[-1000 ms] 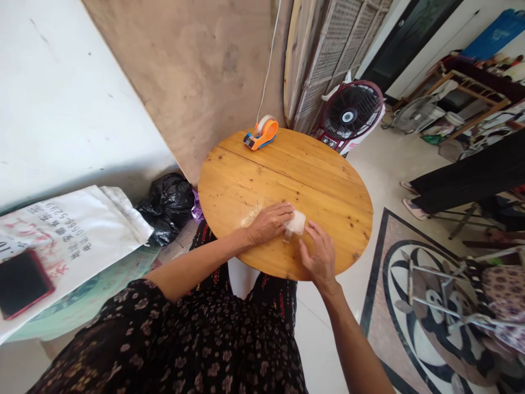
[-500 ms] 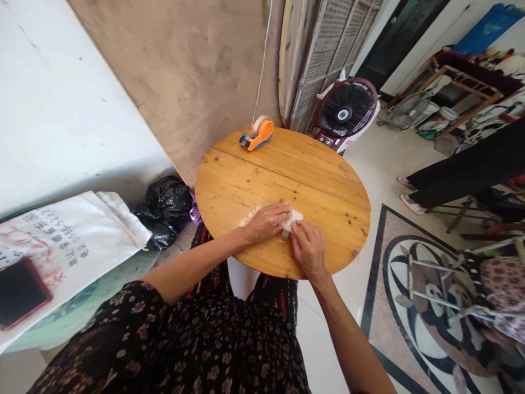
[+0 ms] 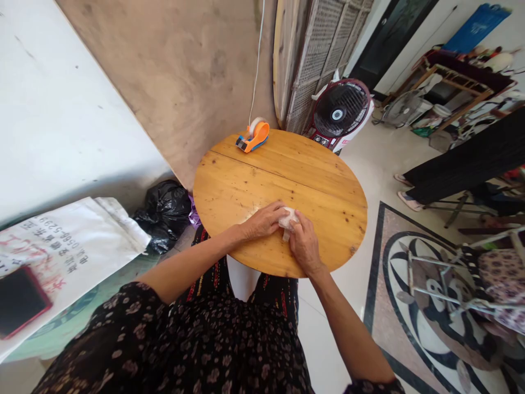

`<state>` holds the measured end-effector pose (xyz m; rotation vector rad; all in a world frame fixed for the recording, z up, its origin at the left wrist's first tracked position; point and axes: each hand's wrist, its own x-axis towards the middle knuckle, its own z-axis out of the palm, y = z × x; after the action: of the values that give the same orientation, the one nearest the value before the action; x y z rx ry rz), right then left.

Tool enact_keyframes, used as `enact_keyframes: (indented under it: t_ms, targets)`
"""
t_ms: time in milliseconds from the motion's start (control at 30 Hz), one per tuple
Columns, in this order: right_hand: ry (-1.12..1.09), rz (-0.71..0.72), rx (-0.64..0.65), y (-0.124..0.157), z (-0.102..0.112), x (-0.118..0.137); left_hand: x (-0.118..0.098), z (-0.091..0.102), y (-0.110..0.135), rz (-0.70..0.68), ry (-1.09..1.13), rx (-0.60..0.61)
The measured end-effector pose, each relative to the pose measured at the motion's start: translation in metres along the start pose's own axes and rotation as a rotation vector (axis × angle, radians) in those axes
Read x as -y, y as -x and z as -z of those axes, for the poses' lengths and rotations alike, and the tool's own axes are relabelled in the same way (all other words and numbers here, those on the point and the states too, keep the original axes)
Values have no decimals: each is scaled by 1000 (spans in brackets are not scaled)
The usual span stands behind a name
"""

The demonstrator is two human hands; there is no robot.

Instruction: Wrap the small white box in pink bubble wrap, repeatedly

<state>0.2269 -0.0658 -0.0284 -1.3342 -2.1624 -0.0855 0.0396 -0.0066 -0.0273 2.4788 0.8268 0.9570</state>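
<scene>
A small white packet (image 3: 287, 219) lies on the round wooden table (image 3: 320, 180), near its front edge. My left hand (image 3: 262, 220) rests on the packet's left side with fingers curled over it. My right hand (image 3: 302, 243) presses on it from the right, fingers together and covering most of it. A short strip sticks out from under the packet toward me. An orange tape dispenser (image 3: 253, 135) sits at the table's far edge, well away from both hands.
A red-and-white floor fan (image 3: 339, 112) stands behind the table. A black plastic bag (image 3: 162, 213) and a white printed sack (image 3: 65, 241) with a dark phone (image 3: 20, 301) lie to the left. Another person's legs (image 3: 455, 167) are at the right, near metal frames (image 3: 443, 273).
My right hand has moved left onto the packet and now covers most of it. My left hand has stayed in place on it. The view has shifted slightly.
</scene>
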Motion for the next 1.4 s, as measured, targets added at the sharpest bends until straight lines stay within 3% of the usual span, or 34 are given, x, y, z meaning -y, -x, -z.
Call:
enact_keyframes:
  t_ms: [233, 333, 467, 567, 733, 867, 1033, 1100, 1267, 1400]
  targets:
    - [-121, 16, -31, -5, 9, -2, -13, 6, -3, 130, 131, -44]
    - [-214, -1, 12, -7, 24, -1, -22, 15, -2, 324, 278, 13]
    - [-262, -70, 186, -11, 38, -4, -32, 25, -7, 583, 531, 162]
    - [-309, -187, 232, -13, 34, -7, -33, 27, -14, 686, 514, 196]
    - [-581, -318, 266, -22, 22, -12, -27, 25, -24, 605, 229, 146]
    - [-685, -387, 277, -31, 17, -16, -26, 22, -25, 656, 392, 45]
    - [-617, -440, 282, -41, 17, -16, -24, 14, -22, 613, 749, -42]
    - [-555, -449, 303, -45, 19, -15, -20, 11, -20, 613, 783, -61]
    - [-443, -476, 319, -50, 17, -15, -12, 0, -21, 696, 511, -141]
    - [-432, -570, 261, -48, 7, -14, -7, -9, -22, 682, 288, -174]
